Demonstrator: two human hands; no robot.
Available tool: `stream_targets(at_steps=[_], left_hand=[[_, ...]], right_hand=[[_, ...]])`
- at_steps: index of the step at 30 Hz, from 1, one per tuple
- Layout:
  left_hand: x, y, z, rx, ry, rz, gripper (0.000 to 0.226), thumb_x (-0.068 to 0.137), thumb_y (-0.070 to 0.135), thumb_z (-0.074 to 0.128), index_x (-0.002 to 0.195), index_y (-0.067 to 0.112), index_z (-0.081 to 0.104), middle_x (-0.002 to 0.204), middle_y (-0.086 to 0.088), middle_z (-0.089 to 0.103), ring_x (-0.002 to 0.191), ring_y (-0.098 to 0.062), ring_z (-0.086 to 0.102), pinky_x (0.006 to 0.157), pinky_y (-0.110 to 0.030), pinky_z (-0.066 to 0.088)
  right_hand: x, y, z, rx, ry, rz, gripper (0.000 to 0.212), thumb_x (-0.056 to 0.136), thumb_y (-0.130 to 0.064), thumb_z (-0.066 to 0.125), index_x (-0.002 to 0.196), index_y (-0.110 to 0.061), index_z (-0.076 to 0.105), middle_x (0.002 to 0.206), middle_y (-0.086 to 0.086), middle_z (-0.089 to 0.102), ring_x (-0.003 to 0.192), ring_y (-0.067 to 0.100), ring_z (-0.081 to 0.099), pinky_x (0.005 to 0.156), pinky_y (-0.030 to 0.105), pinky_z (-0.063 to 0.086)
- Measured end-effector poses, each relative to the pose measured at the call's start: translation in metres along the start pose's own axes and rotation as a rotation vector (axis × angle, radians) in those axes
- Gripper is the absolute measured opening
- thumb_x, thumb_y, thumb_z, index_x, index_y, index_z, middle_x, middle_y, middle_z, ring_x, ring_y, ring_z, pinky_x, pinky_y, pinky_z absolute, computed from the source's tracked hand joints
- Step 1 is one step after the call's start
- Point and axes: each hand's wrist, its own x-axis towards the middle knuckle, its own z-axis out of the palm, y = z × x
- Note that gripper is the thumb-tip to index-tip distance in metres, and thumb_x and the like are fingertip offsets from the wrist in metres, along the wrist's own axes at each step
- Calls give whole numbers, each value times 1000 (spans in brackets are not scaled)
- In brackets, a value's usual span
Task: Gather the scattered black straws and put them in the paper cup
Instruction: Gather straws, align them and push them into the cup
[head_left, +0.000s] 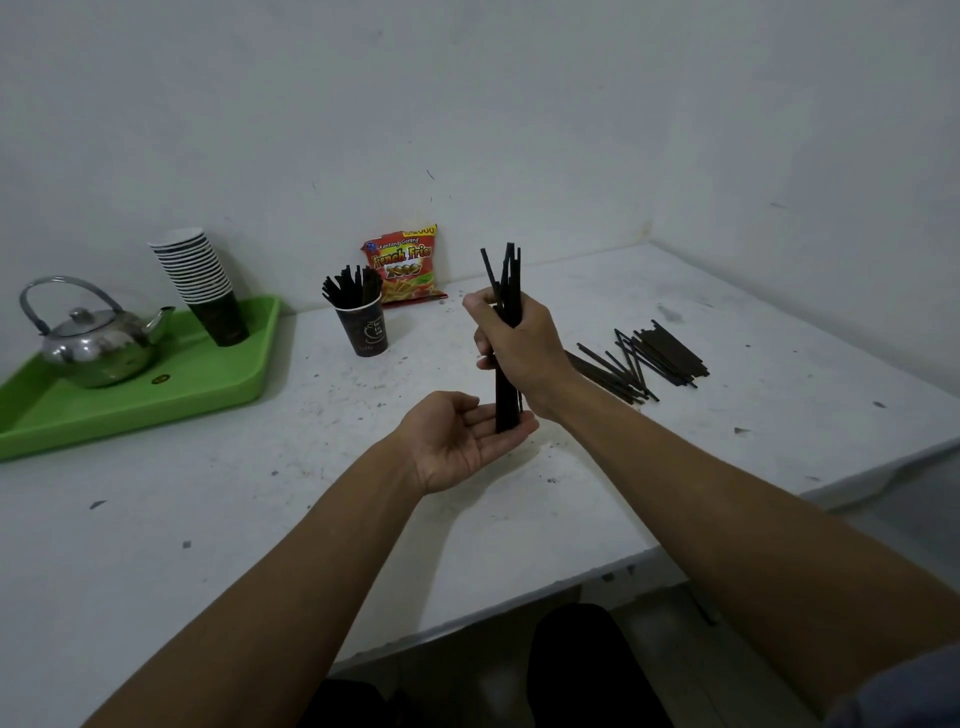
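The right hand (519, 348) grips a bunch of black straws (508, 291) and holds them standing up above the white surface (779, 395). The left hand (462, 441) lies flat under them, palm up, with its fingers straight. The bottom ends of the straws touch that palm. More loose straws (644, 364) lie in a pile on the surface, to the right of the hands. The paper cup (363, 327) stands farther back on the left and has straws in it. Behind the cup leans a red snack bag (405, 265). A green tray (218, 379) on the left carries a shiny teapot (96, 343) and a stack of cups (200, 280).
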Motion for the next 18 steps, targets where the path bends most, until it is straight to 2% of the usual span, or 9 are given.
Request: stream_targets(at_steps=[3,6,10,13,18], left_hand=[[1,0,-1,4,11,-4,50,108,18,26,134,-19,49,129,-37,61,126,-47,58,107,-51,48],[1,-1,-2,20,19,-7,50,108,18,27,133,-19,50,127,-37,62,123,-47,60,97,-53,54],[2,1,-4,10,27,-6,49,108,17,28,135,-19,47,130,-37,60,124,-49,58,103,-52,49],[2,4,-6,5,19,-10,49,108,16,28,135,-21,46,130,-38,59,125,-50,57,106,-53,47],[3,3,-7,19,16,-14,49,108,16,28,133,-19,49,130,-38,60,125,-49,57,101,-55,52]], right_hand=[[0,0,1,-2,14,13,15,97,-30,67,97,-15,64,56,-3,46,48,10,44,46,27,43],[2,-2,3,33,41,16,15,98,-29,67,90,-18,61,54,-3,42,44,11,39,42,25,35],[4,-5,4,24,47,-21,16,100,-27,65,99,-11,62,50,-1,48,42,14,50,46,28,49],[3,-6,3,11,35,-31,18,100,-27,64,108,-10,63,51,0,53,43,16,55,49,29,52],[0,-1,4,8,14,-85,28,97,-22,69,123,-14,60,56,6,57,48,20,59,55,33,58]])
